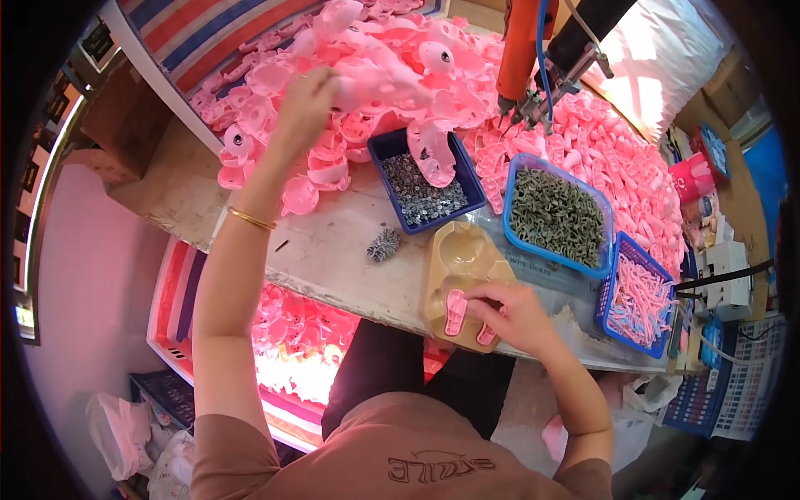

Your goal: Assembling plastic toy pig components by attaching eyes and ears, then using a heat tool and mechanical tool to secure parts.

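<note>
My left hand reaches into the heaped pink toy parts at the back, its fingers closed on a pink plastic shell that is slightly blurred. Near the table's front edge stands a tan moulded fixture with rounded hollows. My right hand is over its near end, thumb and fingers pinched at a small pink leg-shaped piece. A second pink piece shows partly below those fingers. Just behind the fixture, a dark blue bin holds small metal parts, and a pink shell half leans in it.
A blue-rimmed tub of grey-green clips and a blue basket of pink and blue strips stand to the right. An orange-and-black powered tool hangs above the pink heap. A clump of metal bits lies on the table.
</note>
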`<move>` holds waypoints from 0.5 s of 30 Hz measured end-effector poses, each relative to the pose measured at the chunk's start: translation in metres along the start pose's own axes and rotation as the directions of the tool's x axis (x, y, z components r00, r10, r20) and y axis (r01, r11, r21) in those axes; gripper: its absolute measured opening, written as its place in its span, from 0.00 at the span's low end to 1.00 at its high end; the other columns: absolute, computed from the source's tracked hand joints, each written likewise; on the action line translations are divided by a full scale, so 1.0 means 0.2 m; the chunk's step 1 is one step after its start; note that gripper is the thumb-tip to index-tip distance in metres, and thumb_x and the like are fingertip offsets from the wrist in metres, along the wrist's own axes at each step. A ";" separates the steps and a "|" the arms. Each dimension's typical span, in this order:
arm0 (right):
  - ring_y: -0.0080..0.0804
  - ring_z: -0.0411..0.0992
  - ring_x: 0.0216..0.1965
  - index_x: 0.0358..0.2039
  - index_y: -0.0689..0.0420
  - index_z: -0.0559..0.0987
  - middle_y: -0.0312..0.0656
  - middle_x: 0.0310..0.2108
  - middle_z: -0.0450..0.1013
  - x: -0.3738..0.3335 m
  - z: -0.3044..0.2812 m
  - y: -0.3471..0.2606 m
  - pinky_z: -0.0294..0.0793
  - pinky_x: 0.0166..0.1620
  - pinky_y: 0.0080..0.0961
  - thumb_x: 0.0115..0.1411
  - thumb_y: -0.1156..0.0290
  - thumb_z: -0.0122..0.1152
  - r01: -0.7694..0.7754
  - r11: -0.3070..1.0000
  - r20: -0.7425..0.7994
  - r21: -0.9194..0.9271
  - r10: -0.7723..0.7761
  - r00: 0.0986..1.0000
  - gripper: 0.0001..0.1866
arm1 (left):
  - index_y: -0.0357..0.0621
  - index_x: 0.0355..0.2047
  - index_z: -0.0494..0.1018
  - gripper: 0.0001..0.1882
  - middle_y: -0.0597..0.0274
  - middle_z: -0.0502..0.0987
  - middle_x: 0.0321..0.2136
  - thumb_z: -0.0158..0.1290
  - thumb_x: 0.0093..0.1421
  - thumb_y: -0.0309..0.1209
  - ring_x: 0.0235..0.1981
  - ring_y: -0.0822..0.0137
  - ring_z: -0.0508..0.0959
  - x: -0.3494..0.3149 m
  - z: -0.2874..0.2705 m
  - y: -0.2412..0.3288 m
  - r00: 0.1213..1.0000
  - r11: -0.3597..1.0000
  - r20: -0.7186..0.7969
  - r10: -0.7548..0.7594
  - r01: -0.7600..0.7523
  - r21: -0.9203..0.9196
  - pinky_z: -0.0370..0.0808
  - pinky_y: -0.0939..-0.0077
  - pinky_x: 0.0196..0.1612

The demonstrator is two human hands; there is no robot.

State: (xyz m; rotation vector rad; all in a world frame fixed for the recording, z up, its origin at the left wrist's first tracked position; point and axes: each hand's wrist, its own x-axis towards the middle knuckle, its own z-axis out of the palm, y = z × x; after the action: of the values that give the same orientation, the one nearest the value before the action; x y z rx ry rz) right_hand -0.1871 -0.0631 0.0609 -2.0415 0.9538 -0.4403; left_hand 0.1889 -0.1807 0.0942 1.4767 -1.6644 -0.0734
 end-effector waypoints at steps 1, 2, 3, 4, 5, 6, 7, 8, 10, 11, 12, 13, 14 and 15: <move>0.38 0.77 0.28 0.40 0.59 0.81 0.47 0.30 0.76 0.00 0.00 0.00 0.75 0.34 0.28 0.60 0.70 0.61 -0.002 1.000 -0.002 0.002 0.002 1.000 0.09 | 0.39 0.38 0.74 0.12 0.60 0.78 0.35 0.46 0.65 0.34 0.35 0.62 0.77 0.00 -0.05 0.00 0.996 0.968 0.030 -0.079 0.084 -0.237 0.73 0.68 0.40; 0.37 0.77 0.28 0.40 0.59 0.81 0.47 0.30 0.77 0.00 -0.01 0.00 0.75 0.34 0.28 0.59 0.71 0.62 0.008 1.000 -0.017 -0.003 -0.008 1.000 0.10 | 0.38 0.37 0.74 0.12 0.64 0.77 0.33 0.45 0.65 0.34 0.34 0.66 0.76 0.01 -0.09 0.03 0.986 0.874 0.079 -0.148 0.167 -0.457 0.73 0.69 0.41; 0.37 0.77 0.29 0.40 0.59 0.81 0.47 0.30 0.77 -0.01 -0.01 -0.01 0.75 0.34 0.28 0.59 0.72 0.63 0.017 1.000 -0.032 -0.007 -0.017 0.999 0.10 | 0.38 0.37 0.72 0.12 0.67 0.73 0.32 0.44 0.66 0.34 0.37 0.73 0.73 -0.03 -0.13 0.07 0.962 0.813 0.159 -0.221 0.272 -0.515 0.70 0.73 0.44; 0.37 0.77 0.29 0.40 0.59 0.81 0.47 0.30 0.77 0.00 -0.02 -0.03 0.75 0.34 0.28 0.59 0.72 0.63 0.016 1.000 -0.037 -0.003 -0.016 0.999 0.10 | 0.38 0.37 0.72 0.12 0.67 0.73 0.32 0.44 0.66 0.34 0.37 0.73 0.73 -0.07 -0.15 0.07 0.963 0.815 0.163 -0.217 0.270 -0.513 0.70 0.73 0.44; 0.38 0.77 0.31 0.42 0.60 0.81 0.46 0.32 0.77 0.00 -0.02 -0.05 0.75 0.36 0.28 0.57 0.73 0.64 0.022 0.999 -0.145 0.027 -0.018 0.989 0.11 | 0.39 0.37 0.72 0.12 0.66 0.73 0.33 0.44 0.66 0.34 0.38 0.73 0.72 -0.11 -0.16 0.04 0.962 0.821 0.187 -0.199 0.268 -0.504 0.69 0.75 0.45; 0.40 0.77 0.33 0.43 0.61 0.80 0.45 0.34 0.78 0.00 -0.02 -0.08 0.75 0.37 0.28 0.56 0.74 0.65 0.028 0.998 -0.252 0.056 -0.013 0.968 0.13 | 0.39 0.37 0.72 0.12 0.65 0.73 0.34 0.44 0.66 0.34 0.40 0.73 0.71 -0.16 -0.15 0.04 0.960 0.827 0.213 -0.181 0.266 -0.496 0.67 0.77 0.46; 0.41 0.77 0.36 0.44 0.61 0.80 0.44 0.36 0.78 0.04 -0.03 -0.11 0.75 0.39 0.29 0.55 0.75 0.66 0.153 0.987 -0.391 -0.041 -0.157 0.907 0.15 | 0.39 0.37 0.72 0.12 0.65 0.73 0.34 0.44 0.66 0.34 0.40 0.73 0.71 -0.22 -0.14 0.07 0.956 0.824 0.229 -0.182 0.275 -0.496 0.67 0.77 0.46; 0.42 0.76 0.38 0.45 0.62 0.79 0.43 0.38 0.78 0.08 -0.04 -0.14 0.74 0.41 0.31 0.53 0.76 0.67 0.246 0.956 -0.511 -0.160 -0.293 0.808 0.17 | 0.39 0.38 0.71 0.11 0.64 0.72 0.35 0.44 0.66 0.34 0.41 0.73 0.71 -0.29 -0.11 0.13 0.956 0.769 0.251 -0.155 0.276 -0.577 0.66 0.78 0.47; 0.42 0.76 0.40 0.46 0.62 0.79 0.42 0.40 0.78 0.12 -0.07 -0.24 0.74 0.43 0.32 0.52 0.75 0.67 0.234 0.935 -0.540 -0.267 -0.347 0.767 0.18 | 0.39 0.38 0.71 0.11 0.63 0.72 0.36 0.43 0.66 0.34 0.42 0.73 0.70 -0.41 -0.05 0.25 0.946 0.691 0.299 -0.124 0.298 -0.658 0.65 0.79 0.48; 0.43 0.75 0.43 0.46 0.62 0.78 0.41 0.43 0.77 0.12 -0.08 -0.26 0.74 0.44 0.33 0.52 0.75 0.67 0.244 0.894 -0.542 -0.375 -0.425 0.725 0.19 | 0.39 0.40 0.71 0.11 0.62 0.72 0.38 0.45 0.66 0.33 0.42 0.71 0.70 -0.47 -0.03 0.33 0.946 0.804 0.323 -0.018 0.206 -0.558 0.65 0.78 0.48; 0.43 0.75 0.43 0.46 0.62 0.78 0.41 0.43 0.77 0.09 -0.08 -0.24 0.74 0.44 0.33 0.52 0.75 0.67 0.214 0.904 -0.546 -0.369 -0.397 0.737 0.19 | 0.38 0.42 0.71 0.11 0.60 0.72 0.39 0.46 0.66 0.32 0.42 0.69 0.70 -0.53 0.00 0.39 0.930 0.886 0.358 0.087 0.092 -0.455 0.66 0.77 0.48; 0.42 0.75 0.44 0.46 0.61 0.79 0.41 0.43 0.77 0.06 -0.09 -0.23 0.73 0.45 0.34 0.50 0.75 0.68 0.283 0.853 -0.371 -0.438 -0.459 0.807 0.20 | 0.38 0.42 0.71 0.11 0.60 0.72 0.39 0.46 0.66 0.32 0.42 0.69 0.70 -0.59 0.03 0.44 0.924 0.879 0.373 0.081 0.110 -0.463 0.66 0.77 0.48; 0.41 0.74 0.46 0.45 0.59 0.79 0.40 0.44 0.77 0.03 -0.10 -0.21 0.73 0.46 0.35 0.48 0.74 0.68 0.362 0.793 -0.182 -0.490 -0.499 0.847 0.21 | 0.38 0.46 0.71 0.12 0.58 0.72 0.43 0.48 0.65 0.30 0.43 0.66 0.70 -0.64 0.08 0.46 0.939 0.885 0.325 0.112 0.054 -0.462 0.66 0.75 0.49; 0.41 0.74 0.46 0.45 0.59 0.79 0.40 0.44 0.77 -0.02 -0.10 -0.19 0.73 0.46 0.35 0.48 0.74 0.68 0.347 0.801 -0.179 -0.488 -0.481 0.858 0.21 | 0.39 0.49 0.70 0.14 0.55 0.72 0.46 0.50 0.64 0.28 0.45 0.64 0.70 -0.69 0.13 0.50 0.951 0.890 0.275 0.143 -0.002 -0.457 0.67 0.73 0.51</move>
State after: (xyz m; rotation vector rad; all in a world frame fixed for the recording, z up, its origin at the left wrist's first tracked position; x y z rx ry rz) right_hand -0.1836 -0.0565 0.1039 -2.6792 0.8135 -0.8533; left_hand 0.0826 -0.0508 0.0584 1.0802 -1.7881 -0.6346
